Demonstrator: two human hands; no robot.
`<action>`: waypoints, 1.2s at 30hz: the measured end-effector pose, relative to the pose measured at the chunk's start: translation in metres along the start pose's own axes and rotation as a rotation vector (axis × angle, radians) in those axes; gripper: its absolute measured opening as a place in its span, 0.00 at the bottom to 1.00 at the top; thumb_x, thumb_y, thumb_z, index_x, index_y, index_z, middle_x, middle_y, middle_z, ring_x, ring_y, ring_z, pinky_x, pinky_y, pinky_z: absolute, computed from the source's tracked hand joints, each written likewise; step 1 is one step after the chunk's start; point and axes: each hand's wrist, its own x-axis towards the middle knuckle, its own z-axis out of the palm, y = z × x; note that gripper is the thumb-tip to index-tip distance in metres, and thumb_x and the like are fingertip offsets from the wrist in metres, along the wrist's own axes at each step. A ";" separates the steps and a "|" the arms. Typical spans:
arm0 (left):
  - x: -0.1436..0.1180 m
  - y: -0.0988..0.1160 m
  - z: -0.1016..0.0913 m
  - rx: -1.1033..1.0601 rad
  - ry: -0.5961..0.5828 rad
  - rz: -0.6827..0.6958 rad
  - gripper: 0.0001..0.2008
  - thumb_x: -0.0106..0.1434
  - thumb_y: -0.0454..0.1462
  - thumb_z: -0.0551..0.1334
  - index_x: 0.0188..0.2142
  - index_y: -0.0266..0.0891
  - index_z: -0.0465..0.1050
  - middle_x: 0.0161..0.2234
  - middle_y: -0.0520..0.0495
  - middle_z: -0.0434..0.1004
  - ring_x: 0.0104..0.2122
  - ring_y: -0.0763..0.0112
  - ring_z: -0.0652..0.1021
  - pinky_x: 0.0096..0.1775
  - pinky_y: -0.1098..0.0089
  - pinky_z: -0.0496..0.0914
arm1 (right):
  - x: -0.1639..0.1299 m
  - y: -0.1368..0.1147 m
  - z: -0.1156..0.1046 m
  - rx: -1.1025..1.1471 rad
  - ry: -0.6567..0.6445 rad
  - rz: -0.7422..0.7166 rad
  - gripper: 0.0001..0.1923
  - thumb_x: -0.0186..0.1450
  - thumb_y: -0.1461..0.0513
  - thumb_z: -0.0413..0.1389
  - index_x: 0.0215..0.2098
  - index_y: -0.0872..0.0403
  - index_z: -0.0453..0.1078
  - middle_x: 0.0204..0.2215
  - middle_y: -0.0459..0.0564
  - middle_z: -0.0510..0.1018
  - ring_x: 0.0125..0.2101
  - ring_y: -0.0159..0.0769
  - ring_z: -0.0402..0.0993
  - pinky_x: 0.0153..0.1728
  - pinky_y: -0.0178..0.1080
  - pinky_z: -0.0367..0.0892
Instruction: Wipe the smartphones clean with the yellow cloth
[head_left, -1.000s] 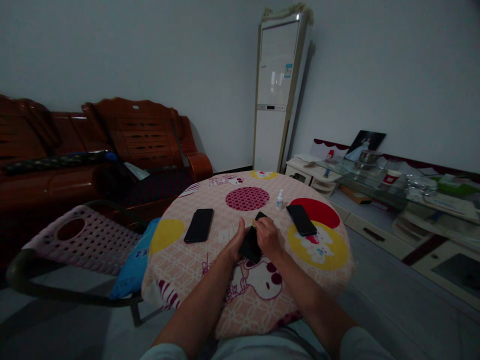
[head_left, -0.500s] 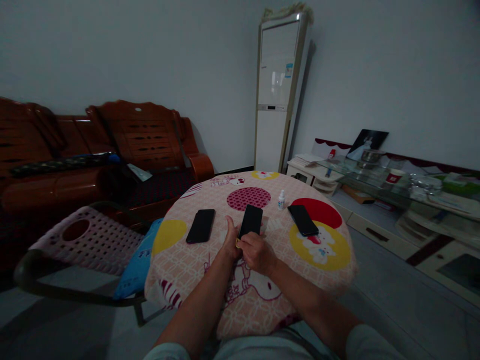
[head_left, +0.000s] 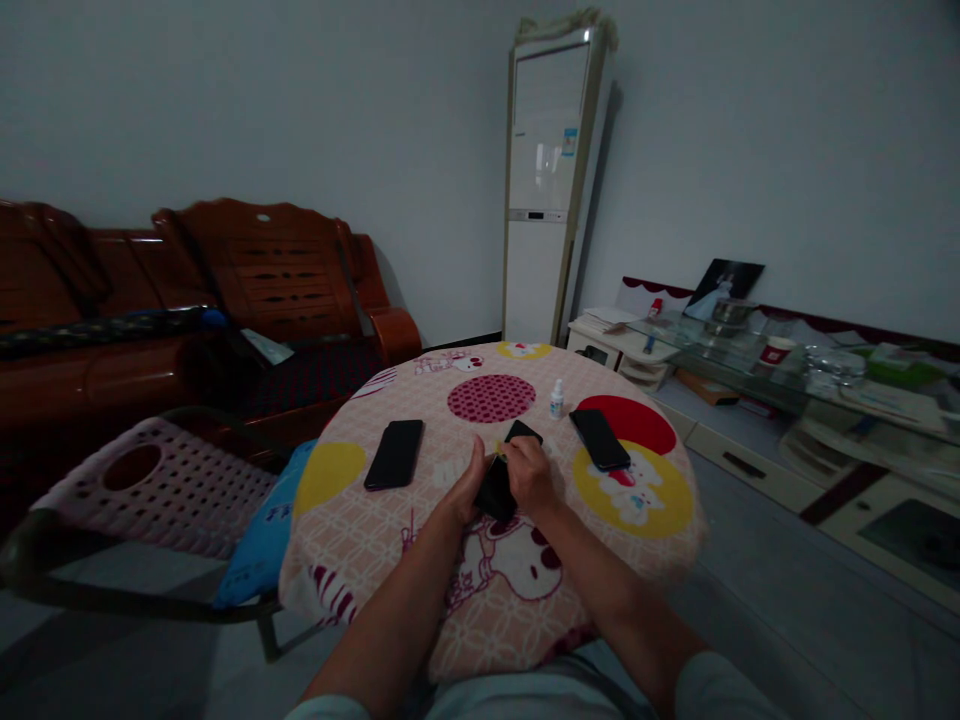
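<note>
**Both hands on a dark phone over the round table**

Right now the left hand (head_left: 471, 487) and the right hand (head_left: 527, 473) meet above the middle of the table (head_left: 420, 560), with a black phone (head_left: 501, 482) between them. The left hand cups the phone's left edge, fingers closed against it. The right hand lies over the phone's upper right part, fingers curled down on it; something small and yellowish shows at its fingertips, too small to make out. The phone is tilted, its far corner sticking out past the right hand, and whether its near end rests on the cloth is hard to tell.

A patterned cloth with cartoon figures and coloured circles covers the table. Two more black phones lie flat on it: the left phone (head_left: 394, 453) sits near the left hand, beside a yellow circle, and the right phone (head_left: 600, 439) lies across the edge of a red circle. A small white bottle (head_left: 556, 399) stands upright between the held phone and the right phone, further back.

Left of the table stands a pink perforated chair (head_left: 150, 485) with a blue cushion (head_left: 262, 540) wedged against the table's edge. Behind it is a wooden sofa (head_left: 247, 290). A tall white air conditioner (head_left: 541, 190) stands in the corner.
</note>
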 end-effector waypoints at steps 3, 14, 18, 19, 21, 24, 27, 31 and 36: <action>-0.003 0.000 0.002 0.063 -0.048 -0.024 0.36 0.59 0.62 0.48 0.44 0.35 0.74 0.31 0.41 0.78 0.29 0.62 0.79 0.31 0.69 0.71 | 0.003 0.011 -0.001 -0.008 0.065 0.053 0.16 0.70 0.67 0.43 0.42 0.57 0.73 0.33 0.54 0.70 0.38 0.40 0.64 0.42 0.41 0.65; -0.006 0.001 0.002 0.108 -0.234 -0.071 0.40 0.59 0.64 0.43 0.45 0.33 0.72 0.32 0.34 0.79 0.29 0.58 0.80 0.32 0.64 0.72 | 0.007 0.029 -0.010 -0.054 0.088 0.194 0.16 0.69 0.67 0.44 0.41 0.56 0.74 0.33 0.53 0.71 0.38 0.40 0.65 0.41 0.41 0.64; -0.007 0.003 0.000 0.083 -0.230 -0.060 0.41 0.59 0.64 0.42 0.46 0.32 0.71 0.31 0.34 0.79 0.28 0.60 0.80 0.32 0.64 0.73 | 0.006 0.032 -0.013 -0.078 0.087 0.212 0.15 0.69 0.66 0.44 0.39 0.56 0.73 0.31 0.52 0.71 0.36 0.40 0.65 0.40 0.40 0.64; -0.008 0.004 0.000 0.075 -0.216 -0.056 0.41 0.59 0.64 0.42 0.46 0.32 0.71 0.31 0.34 0.79 0.28 0.60 0.80 0.32 0.63 0.73 | 0.006 0.033 -0.013 -0.085 0.088 0.216 0.15 0.69 0.67 0.44 0.39 0.56 0.73 0.31 0.52 0.71 0.36 0.40 0.65 0.40 0.40 0.64; -0.008 0.005 0.000 0.054 -0.187 -0.050 0.40 0.59 0.64 0.42 0.46 0.32 0.71 0.33 0.34 0.79 0.29 0.59 0.80 0.32 0.63 0.74 | 0.005 0.034 -0.014 -0.096 0.097 0.223 0.14 0.69 0.67 0.45 0.39 0.56 0.73 0.31 0.52 0.71 0.36 0.40 0.65 0.40 0.40 0.64; -0.007 0.005 0.000 0.002 -0.154 -0.038 0.39 0.60 0.63 0.44 0.46 0.32 0.72 0.35 0.33 0.79 0.31 0.57 0.81 0.32 0.61 0.75 | 0.004 0.033 -0.012 -0.078 0.102 0.221 0.15 0.69 0.67 0.44 0.38 0.56 0.73 0.31 0.52 0.71 0.36 0.40 0.65 0.40 0.40 0.64; -0.004 0.006 -0.001 -0.065 -0.123 -0.014 0.38 0.60 0.62 0.45 0.44 0.30 0.73 0.34 0.33 0.79 0.29 0.58 0.80 0.32 0.62 0.75 | 0.003 0.027 -0.009 -0.026 0.072 0.180 0.15 0.68 0.68 0.44 0.37 0.56 0.73 0.32 0.52 0.71 0.37 0.39 0.65 0.40 0.39 0.64; -0.001 0.008 -0.002 -0.159 -0.014 0.064 0.34 0.63 0.59 0.48 0.41 0.30 0.74 0.31 0.37 0.79 0.28 0.63 0.80 0.32 0.66 0.75 | -0.001 0.015 -0.003 0.033 0.005 0.090 0.15 0.68 0.68 0.44 0.38 0.56 0.73 0.32 0.53 0.70 0.38 0.40 0.64 0.40 0.40 0.65; 0.000 0.013 -0.006 -0.201 0.069 0.095 0.32 0.65 0.57 0.47 0.37 0.30 0.75 0.29 0.38 0.79 0.28 0.63 0.80 0.31 0.68 0.74 | -0.004 0.003 -0.002 0.070 -0.065 0.010 0.15 0.68 0.68 0.44 0.37 0.56 0.73 0.32 0.53 0.69 0.37 0.40 0.64 0.40 0.42 0.64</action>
